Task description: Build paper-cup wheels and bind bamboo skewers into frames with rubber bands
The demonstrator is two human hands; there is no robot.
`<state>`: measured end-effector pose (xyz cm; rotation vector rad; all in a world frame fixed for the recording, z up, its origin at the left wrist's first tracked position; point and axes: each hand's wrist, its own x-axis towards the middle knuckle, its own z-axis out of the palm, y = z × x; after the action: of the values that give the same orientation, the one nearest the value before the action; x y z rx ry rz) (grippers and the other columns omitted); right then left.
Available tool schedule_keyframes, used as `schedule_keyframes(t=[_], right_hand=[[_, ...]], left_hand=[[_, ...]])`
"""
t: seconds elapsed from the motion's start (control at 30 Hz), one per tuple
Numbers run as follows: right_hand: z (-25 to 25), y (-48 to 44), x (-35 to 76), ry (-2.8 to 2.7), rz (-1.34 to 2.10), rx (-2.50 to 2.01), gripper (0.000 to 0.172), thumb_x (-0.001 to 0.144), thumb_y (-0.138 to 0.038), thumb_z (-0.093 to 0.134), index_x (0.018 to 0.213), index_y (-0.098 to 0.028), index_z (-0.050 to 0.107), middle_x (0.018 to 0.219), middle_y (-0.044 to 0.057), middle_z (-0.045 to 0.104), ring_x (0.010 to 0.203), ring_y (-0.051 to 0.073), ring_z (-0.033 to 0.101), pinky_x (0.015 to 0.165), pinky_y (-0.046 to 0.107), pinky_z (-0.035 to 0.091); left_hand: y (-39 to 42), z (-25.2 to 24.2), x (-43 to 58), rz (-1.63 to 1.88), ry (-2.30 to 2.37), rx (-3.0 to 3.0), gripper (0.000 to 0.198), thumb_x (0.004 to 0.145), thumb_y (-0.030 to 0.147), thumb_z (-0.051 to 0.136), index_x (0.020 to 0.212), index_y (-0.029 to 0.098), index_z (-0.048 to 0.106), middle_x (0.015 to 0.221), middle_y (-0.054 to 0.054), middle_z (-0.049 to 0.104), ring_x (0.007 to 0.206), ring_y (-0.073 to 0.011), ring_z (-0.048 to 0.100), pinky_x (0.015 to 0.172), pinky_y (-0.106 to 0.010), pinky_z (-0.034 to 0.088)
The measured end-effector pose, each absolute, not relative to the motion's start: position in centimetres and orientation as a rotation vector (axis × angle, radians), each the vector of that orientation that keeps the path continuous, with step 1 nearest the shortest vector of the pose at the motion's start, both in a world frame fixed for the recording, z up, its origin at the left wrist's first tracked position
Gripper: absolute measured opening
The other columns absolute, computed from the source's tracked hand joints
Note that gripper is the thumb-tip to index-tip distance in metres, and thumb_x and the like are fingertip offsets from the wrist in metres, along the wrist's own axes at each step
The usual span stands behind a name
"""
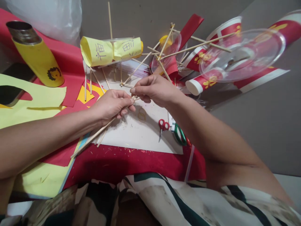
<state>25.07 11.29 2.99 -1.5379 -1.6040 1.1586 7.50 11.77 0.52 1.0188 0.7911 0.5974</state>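
Gripping a bundle of thin wooden sticks in the left hand at the middle of the frame, with fingers curled round close to the upper ends; slanting from there towards the lower left, past the edge of a white board. Pinching with the right hand, thumb and forefinger brought together just beside the stick tips; cannot tell what lies within that pinch, being too small and partly hidden. Can read a handwritten 福 on a yellow paper tube, left of top centre; can see more pen strokes on a second yellow paper wrap directly to its right, turned sideways and only partly legible. Can make out a printed lion with a dark mane low on the yellow flask at upper left, and golden, paw-like prints on red-and-white paper cups at upper right, partly seen through a clear plastic disc. Near top centre, joined at angles, a stick frame. On the board below the hands, tan looped bands; farther right, red-handled scissors beside a green handle.
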Motion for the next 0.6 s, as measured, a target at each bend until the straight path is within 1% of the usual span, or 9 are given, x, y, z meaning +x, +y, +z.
schedule_keyframes(t=[0.07,0.13,0.2,0.27,0.33,0.4,0.47,0.53,0.6], right_hand=[[3.0,10.8,24.8,-1.818,0.887,-1.501,0.030,0.081,-0.028,0.079,0.059,-0.018,0.062,0.056,-0.002,0.050,0.054,0.009,0.043,0.053,0.025,0.033],[2.5,10.2,24.8,-2.002,0.622,-1.446,0.024,0.081,-0.030,0.080,0.064,-0.019,0.067,0.063,0.000,0.054,0.064,0.012,0.048,0.062,0.028,0.036],[1.8,9.6,24.9,-2.098,0.442,-1.390,0.021,0.082,-0.034,0.079,0.068,-0.022,0.070,0.067,0.001,0.056,0.067,0.015,0.050,0.065,0.030,0.037],[1.0,8.9,25.2,-2.108,0.350,-1.322,0.019,0.087,-0.037,0.073,0.073,-0.023,0.073,0.069,0.002,0.057,0.066,0.016,0.051,0.066,0.032,0.038],[0.3,8.1,25.4,-2.058,0.291,-1.258,0.018,0.091,-0.035,0.067,0.080,-0.024,0.075,0.071,0.003,0.059,0.066,0.017,0.053,0.068,0.033,0.041],[-0.2,7.3,25.3,-1.981,0.256,-1.269,0.014,0.092,-0.034,0.066,0.087,-0.025,0.075,0.073,0.003,0.061,0.067,0.017,0.054,0.071,0.034,0.043],[-0.6,6.7,25.1,-1.897,0.263,-1.321,0.011,0.091,-0.034,0.067,0.091,-0.024,0.074,0.074,0.002,0.063,0.066,0.016,0.054,0.069,0.033,0.044],[-1.0,6.6,25.1,-1.828,0.338,-1.337,0.012,0.091,-0.035,0.069,0.089,-0.023,0.071,0.074,0.001,0.063,0.064,0.014,0.053,0.065,0.031,0.044],[-1.3,7.0,25.3,-1.770,0.515,-1.292,0.019,0.089,-0.038,0.071,0.083,-0.021,0.068,0.072,0.000,0.061,0.061,0.012,0.052,0.059,0.028,0.042]], left_hand=[[11.8,0.3,7.5,0.599,0.792,0.991,0.030,0.089,-0.001,0.059,0.062,0.013,0.057,0.061,-0.006,0.067,0.035,-0.0029,0.040,0.033,-0.016,0.026],[11.8,0.1,7.5,0.599,0.792,0.952,0.027,0.088,-0.002,0.058,0.066,0.014,0.058,0.060,-0.005,0.066,0.035,-0.0032,0.041,0.033,-0.016,0.025],[11.7,-0.2,7.4,0.601,0.791,0.914,0.022,0.086,-0.003,0.058,0.072,0.014,0.060,0.059,-0.003,0.065,0.035,-0.0031,0.040,0.034,-0.016,0.024],[11.5,-0.3,7.5,0.622,0.776,0.885,0.019,0.085,-0.002,0.059,0.076,0.015,0.061,0.058,-0.002,0.065,0.035,-0.0026,0.039,0.035,-0.015,0.023],[11.4,-0.2,7.4,0.658,0.747,0.861,0.018,0.086,0.000,0.059,0.075,0.014,0.059,0.060,-0.001,0.064,0.036,-0.0023,0.039,0.035,-0.015,0.024],[11.3,0.0,7.4,0.697,0.714,0.836,0.019,0.086,0.001,0.059,0.072,0.014,0.057,0.060,-0.001,0.062,0.037,-0.0023,0.039,0.035,-0.014,0.025],[11.3,0.2,7.3,0.722,0.692,0.816,0.020,0.084,0.000,0.058,0.069,0.013,0.056,0.059,-0.001,0.061,0.038,-0.0025,0.040,0.035,-0.014,0.024],[11.4,0.4,7.2,0.717,0.664,0.797,0.019,0.082,0.000,0.057,0.068,0.013,0.057,0.060,-0.001,0.060,0.038,-0.0028,0.040,0.034,-0.014,0.024],[11.4,0.4,7.2,0.701,0.640,0.775,0.019,0.084,0.004,0.057,0.068,0.013,0.058,0.061,-0.001,0.060,0.038,-0.0030,0.041,0.033,-0.014,0.024]])
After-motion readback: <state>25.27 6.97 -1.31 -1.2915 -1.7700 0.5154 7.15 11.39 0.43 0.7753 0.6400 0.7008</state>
